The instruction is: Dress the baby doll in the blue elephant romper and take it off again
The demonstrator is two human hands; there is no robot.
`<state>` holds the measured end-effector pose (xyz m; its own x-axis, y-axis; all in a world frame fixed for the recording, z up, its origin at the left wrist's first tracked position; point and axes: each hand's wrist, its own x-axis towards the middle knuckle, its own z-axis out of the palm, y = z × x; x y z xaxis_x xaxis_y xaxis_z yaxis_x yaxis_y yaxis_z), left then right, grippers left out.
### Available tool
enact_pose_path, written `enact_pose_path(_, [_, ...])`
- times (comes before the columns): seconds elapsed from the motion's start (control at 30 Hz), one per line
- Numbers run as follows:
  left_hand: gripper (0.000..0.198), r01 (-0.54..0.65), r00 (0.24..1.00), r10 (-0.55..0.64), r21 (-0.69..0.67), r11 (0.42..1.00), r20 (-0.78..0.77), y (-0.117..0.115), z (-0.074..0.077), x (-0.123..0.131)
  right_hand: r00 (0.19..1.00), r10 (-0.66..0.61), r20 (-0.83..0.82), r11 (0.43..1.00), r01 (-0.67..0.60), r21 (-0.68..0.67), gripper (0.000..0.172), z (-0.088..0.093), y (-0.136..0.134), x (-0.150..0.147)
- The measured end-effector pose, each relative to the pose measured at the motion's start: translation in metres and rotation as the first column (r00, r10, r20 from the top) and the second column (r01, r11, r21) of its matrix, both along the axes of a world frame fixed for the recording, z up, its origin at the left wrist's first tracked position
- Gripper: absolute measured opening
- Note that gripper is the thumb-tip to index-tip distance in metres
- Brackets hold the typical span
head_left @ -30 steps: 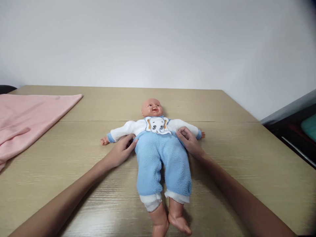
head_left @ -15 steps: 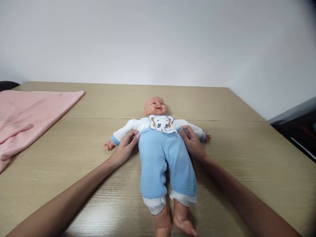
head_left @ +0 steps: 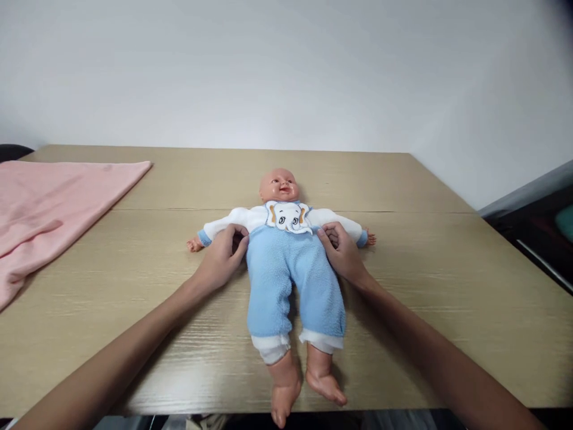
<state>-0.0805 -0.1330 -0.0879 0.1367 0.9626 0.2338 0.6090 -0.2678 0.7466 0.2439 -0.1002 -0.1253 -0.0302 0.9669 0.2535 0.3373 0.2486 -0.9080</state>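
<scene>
A baby doll (head_left: 278, 185) lies face up on the table with its arms spread wide. Its outfit (head_left: 273, 275) has light blue trousers, white sleeves and an elephant face on the chest. At the waist's left side, my left hand (head_left: 227, 254) has curled fingers, with thumb and forefinger at the cloth. Opposite it, my right hand (head_left: 344, 254) pinches the waist's right edge between thumb and curled fingers. The doll's bare feet point toward me, one reaching the table's near edge.
A pink cloth (head_left: 54, 209) is spread over the left side of the wooden table (head_left: 425, 269). Behind the table stands a pale wall (head_left: 268, 77). Dark objects (head_left: 532, 221) are beyond the right edge, and a seam crosses the tabletop.
The doll sits slightly higher and more to the left in view, its feet farther up. The table's near edge has come into view. Both hands remain at the doll's waist.
</scene>
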Motion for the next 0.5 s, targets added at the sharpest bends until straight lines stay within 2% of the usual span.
enact_pose_path(0.13, [0.017, -0.073, 0.988, 0.089, 0.127, 0.989, -0.124, -0.017, 0.034, -0.003, 0.996, -0.067, 0.058, 0.994, 0.062, 0.093, 0.038, 0.001, -0.002, 0.000])
enact_pose_path(0.2, [0.021, -0.103, 0.979, 0.125, 0.143, 0.984, -0.161, -0.037, 0.052, 0.004, 0.992, -0.080, 0.102, 0.988, 0.065, 0.142, 0.034, 0.001, -0.002, 0.000])
enact_pose_path(0.27, [0.027, -0.107, 0.983, 0.127, 0.153, 0.983, -0.130, -0.064, 0.060, 0.017, 0.988, -0.078, 0.133, 0.984, 0.055, 0.167, 0.031, 0.000, -0.002, 0.000])
enact_pose_path(0.37, [0.042, -0.140, 0.990, 0.138, 0.069, 0.988, 0.034, -0.110, 0.051, 0.043, 0.987, -0.068, 0.146, 0.985, 0.043, 0.167, 0.028, -0.001, -0.002, 0.002])
enact_pose_path(0.43, [0.051, -0.176, 0.978, 0.172, 0.024, 0.984, 0.114, -0.139, 0.034, 0.058, 0.986, -0.065, 0.157, 0.985, 0.038, 0.170, 0.027, -0.002, -0.002, 0.002])
enact_pose_path(0.5, [0.067, -0.161, 0.976, 0.163, -0.027, 0.987, 0.142, -0.166, 0.016, 0.069, 0.984, -0.064, 0.166, 0.984, 0.034, 0.173, 0.026, -0.001, -0.003, 0.002])
